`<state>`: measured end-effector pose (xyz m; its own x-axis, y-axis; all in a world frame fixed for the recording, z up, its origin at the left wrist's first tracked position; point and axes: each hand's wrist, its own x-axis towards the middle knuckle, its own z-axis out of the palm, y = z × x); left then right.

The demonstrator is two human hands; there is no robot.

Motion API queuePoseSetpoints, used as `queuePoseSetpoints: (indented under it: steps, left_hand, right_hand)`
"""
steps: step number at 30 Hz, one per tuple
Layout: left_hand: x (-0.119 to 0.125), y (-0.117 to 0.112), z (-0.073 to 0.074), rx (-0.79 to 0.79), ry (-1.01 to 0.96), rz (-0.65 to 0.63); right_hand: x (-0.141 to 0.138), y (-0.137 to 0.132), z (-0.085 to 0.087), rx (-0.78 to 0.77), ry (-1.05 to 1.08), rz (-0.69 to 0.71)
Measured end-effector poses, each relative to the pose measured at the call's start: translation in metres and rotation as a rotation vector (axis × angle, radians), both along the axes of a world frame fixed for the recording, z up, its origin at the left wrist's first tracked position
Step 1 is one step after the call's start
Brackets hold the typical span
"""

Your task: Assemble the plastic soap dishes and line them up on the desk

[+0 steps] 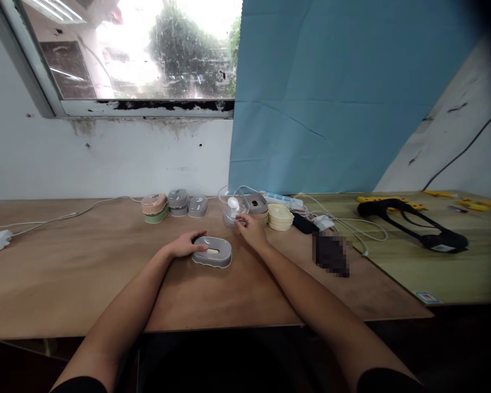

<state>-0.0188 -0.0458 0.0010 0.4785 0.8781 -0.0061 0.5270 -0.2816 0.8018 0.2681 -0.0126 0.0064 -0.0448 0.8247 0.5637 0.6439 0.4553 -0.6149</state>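
Observation:
A grey oval box point(225, 252) with a slot in its top and a pale piece in that slot lies on the brown board. My left hand point(184, 244) grips its left end, the thumb on top near the slot and the fingers around the far side. Further back, my right hand point(251, 230) reaches to a clear plastic container point(229, 218) with a white round piece point(233, 203) in it. The right fingertips are pinched together at the container's right side; what they hold, if anything, is too small to make out.
Behind stand a pink-and-green box stack point(154, 205), grey boxes point(177, 202), an open grey shell point(257, 204) and stacked cream lids point(280, 217). A power strip point(284, 200), white cables and a black strap frame point(413, 221) lie to the right.

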Motion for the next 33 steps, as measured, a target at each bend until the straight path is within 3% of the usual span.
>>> queuePoseSetpoints:
  steps: [10, 28, 33]
  left_hand:
    - [0.000, -0.001, 0.002, -0.016, -0.001, 0.008]
    - [0.001, -0.001, 0.002, 0.005, 0.021, 0.023]
    - [0.000, -0.002, 0.006, 0.006, 0.066, 0.007]
  right_hand:
    - [0.001, -0.004, 0.004, 0.031, -0.120, -0.138]
    - [-0.009, 0.003, -0.005, -0.083, -0.197, 0.075]
    - [-0.009, 0.005, -0.007, -0.098, -0.167, 0.079]
